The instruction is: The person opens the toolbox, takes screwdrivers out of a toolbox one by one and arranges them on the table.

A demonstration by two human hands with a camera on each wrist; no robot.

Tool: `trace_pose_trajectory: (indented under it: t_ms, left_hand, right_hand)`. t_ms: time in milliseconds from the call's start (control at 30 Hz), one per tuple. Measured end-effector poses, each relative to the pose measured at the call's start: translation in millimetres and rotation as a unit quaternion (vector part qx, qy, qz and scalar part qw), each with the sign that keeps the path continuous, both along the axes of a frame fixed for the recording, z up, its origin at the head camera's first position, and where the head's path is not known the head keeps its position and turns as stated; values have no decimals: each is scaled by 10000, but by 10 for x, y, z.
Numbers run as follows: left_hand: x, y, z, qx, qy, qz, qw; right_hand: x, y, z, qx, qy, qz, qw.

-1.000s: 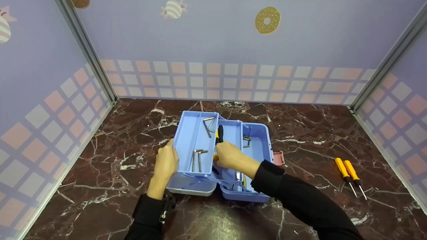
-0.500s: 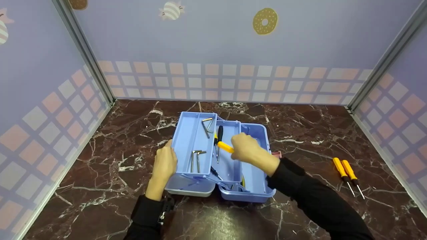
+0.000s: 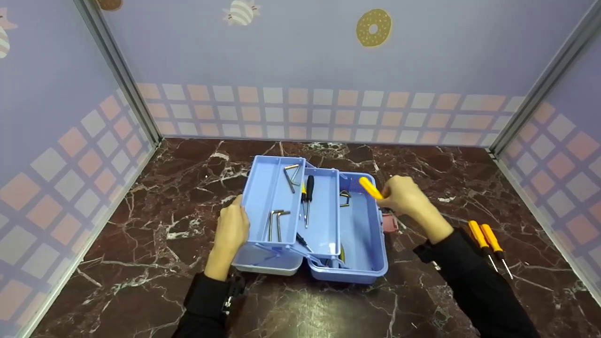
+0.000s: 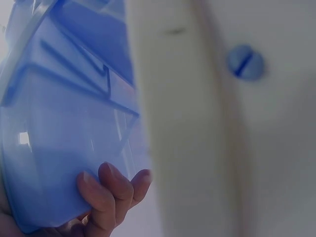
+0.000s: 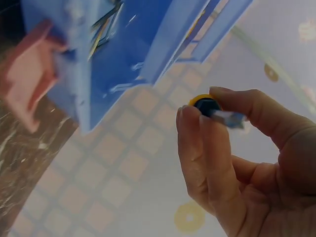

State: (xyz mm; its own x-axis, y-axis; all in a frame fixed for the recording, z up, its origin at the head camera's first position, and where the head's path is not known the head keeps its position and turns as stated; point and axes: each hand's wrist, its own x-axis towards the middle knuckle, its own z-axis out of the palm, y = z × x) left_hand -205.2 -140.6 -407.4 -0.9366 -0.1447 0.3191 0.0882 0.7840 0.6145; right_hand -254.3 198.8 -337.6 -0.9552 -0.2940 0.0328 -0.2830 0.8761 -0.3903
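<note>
My left hand (image 3: 232,226) grips the left edge of the raised upper tray (image 3: 257,206) of an open blue toolbox (image 3: 366,230). In the left wrist view, its fingers (image 4: 116,190) curl beneath the translucent tray. My right hand (image 3: 404,196) is just beyond the toolbox's right rim and pinches a yellow-handled screwdriver (image 3: 370,188). In the right wrist view, thumb and fingertips hold this screwdriver (image 5: 229,118) near its dark collar, shaft toward the camera. Bent hex keys (image 3: 278,225) lie in the upper tray. A black-handled screwdriver (image 3: 310,188) and a partly hidden yellow-and-black one are in the middle tray.
Two yellow-handled screwdrivers (image 3: 486,239) lie side by side on the dark marbled table (image 3: 197,188) at the right. A pink latch (image 3: 389,223) sticks out from the toolbox's right side. A small metal-looking item (image 3: 345,198) is in the bottom compartment. Patterned panels enclose the table.
My right hand has drawn the yellow-handled screwdriver out of the middle tray and carried it right, past the toolbox rim. My left hand stays on the upper tray.
</note>
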Motion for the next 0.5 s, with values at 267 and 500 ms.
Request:
trace_pose_trajectory:
  t_ms: [267, 500]
  left_hand:
    - [3, -3, -1, 0, 2, 16, 10000]
    - [10, 3, -22, -14, -27, -11, 10000]
  right_hand:
    - [-29, 517, -150, -261, -275, -419, 9984]
    - [-38, 987, -306, 64, -608, -965, 9934]
